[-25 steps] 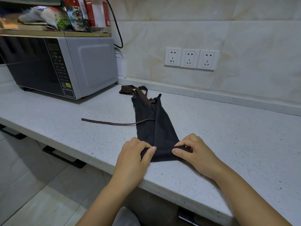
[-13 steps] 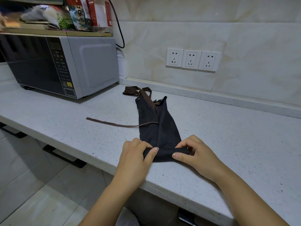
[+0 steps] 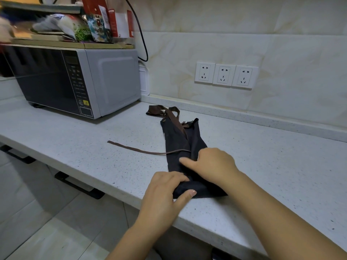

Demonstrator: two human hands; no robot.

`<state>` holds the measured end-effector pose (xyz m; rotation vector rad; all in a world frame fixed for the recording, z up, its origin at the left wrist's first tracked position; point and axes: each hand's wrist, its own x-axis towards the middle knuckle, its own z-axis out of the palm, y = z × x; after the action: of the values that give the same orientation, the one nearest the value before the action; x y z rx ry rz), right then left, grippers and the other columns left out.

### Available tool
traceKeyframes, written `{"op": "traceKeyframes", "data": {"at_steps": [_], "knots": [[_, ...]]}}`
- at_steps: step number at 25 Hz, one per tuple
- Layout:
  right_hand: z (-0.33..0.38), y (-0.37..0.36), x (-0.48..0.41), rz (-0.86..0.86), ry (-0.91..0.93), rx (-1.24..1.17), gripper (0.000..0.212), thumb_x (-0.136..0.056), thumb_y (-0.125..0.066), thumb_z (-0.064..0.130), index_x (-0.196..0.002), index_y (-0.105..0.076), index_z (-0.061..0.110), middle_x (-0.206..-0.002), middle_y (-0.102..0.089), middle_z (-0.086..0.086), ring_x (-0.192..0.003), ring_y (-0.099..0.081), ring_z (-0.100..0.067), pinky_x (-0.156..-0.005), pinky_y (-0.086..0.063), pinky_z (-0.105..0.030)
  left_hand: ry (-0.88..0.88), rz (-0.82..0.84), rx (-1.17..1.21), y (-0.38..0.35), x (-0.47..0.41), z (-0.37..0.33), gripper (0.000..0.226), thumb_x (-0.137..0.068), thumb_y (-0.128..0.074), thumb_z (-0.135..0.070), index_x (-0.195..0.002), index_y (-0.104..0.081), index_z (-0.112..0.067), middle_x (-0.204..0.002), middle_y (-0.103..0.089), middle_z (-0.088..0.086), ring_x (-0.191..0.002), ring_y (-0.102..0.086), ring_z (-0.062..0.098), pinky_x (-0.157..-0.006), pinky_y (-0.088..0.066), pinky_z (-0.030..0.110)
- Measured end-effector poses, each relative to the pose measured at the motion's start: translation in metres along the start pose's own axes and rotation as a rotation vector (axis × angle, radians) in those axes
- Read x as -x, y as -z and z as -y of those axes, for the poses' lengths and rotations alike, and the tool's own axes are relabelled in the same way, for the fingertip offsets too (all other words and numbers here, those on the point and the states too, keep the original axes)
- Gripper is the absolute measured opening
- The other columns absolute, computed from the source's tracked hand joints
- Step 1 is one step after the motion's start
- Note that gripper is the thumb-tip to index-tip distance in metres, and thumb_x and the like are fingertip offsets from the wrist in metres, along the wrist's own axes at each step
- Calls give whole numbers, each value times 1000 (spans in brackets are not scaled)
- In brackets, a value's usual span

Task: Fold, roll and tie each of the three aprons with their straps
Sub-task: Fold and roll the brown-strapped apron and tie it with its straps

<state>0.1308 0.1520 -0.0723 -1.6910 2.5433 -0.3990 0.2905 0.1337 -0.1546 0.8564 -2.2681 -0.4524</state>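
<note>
The left hand (image 3: 165, 190) is pinching the near end of the apron (image 3: 180, 147): its thumb is lying under the cloth's front edge and its fingers are curling close over the top, so the fabric is being held between them. The right hand (image 3: 214, 164) is pressing down on the apron a little farther up, fingers bent and close together, with the forefinger pointing leftward across the cloth; whether it is gripping a fold or only resting on it, I cannot tell.

The apron itself is lying folded into a long, narrow band of very dark fabric, running from the front edge of the countertop (image 3: 75, 139) back toward the wall. Its near end is bunching up slightly under the hands, looking thicker there than along the rest. One thin brown strap (image 3: 135, 150) is trailing out flat to the left from the middle of the band. At the far end, wider brown straps (image 3: 163, 111) are looping loosely on the counter, touching the apron's top.

Well to the left, a microwave (image 3: 78, 81) is standing against the wall, and three sockets (image 3: 225, 75) are showing on the tiles behind.
</note>
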Motion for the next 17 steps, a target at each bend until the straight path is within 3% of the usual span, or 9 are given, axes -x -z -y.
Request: {"op": "traceKeyframes", "data": {"at_steps": [2,4,7,11,14,17], "knots": [[7,-11,-7,56,15,80,37,-87,-49,42,-62,-42,17,-66,-49,2,-67,-49,-21,-50,-28,-28,2,12,19,2,0,0,39,-83,-44,-65,-111,-59,-43,-112,-54,-34,-108,-39,-4,-87,-29,7],[3,-17,-8,70,13,10,28,-87,-49,29,-64,-40,16,-66,-48,1,-67,-47,-22,-50,-28,-29,4,16,24,2,-2,1,40,-83,-43,-66,-111,-59,-43,-113,-53,-36,-108,-38,-7,-88,-29,6],[-5,-21,-5,40,52,-148,24,-89,-53,30,-69,-48,17,-69,-55,3,-68,-50,-18,-57,-36,-29,17,30,16,0,-2,3,46,-83,-41,-67,-116,-61,-41,-124,-48,-33,-115,-35,-8,-93,-26,5],[-20,-12,-3,274,114,-314,18,-93,-55,30,-84,-69,22,-85,-68,10,-82,-61,-12,-72,-45,-23,7,96,-17,4,-5,-4,29,-93,-49,-53,-118,-56,-39,-135,-39,-35,-119,-30,-6,-98,-29,16],[-30,0,3,444,129,-388,24,-97,-50,26,-95,-72,34,-99,-65,21,-94,-58,3,-79,-40,-11,-16,212,-37,12,-12,-7,22,-97,-45,-48,-116,-49,-37,-138,-37,-33,-119,-29,-2,-101,-30,26],[-37,2,13,470,137,-463,25,-95,-49,34,-99,-72,42,-107,-61,25,-103,-54,7,-90,-38,-15,23,285,-10,15,-16,-4,28,-96,-42,-51,-123,-46,-42,-125,-44,-21,-116,-34,4,-102,-35,29]]}}
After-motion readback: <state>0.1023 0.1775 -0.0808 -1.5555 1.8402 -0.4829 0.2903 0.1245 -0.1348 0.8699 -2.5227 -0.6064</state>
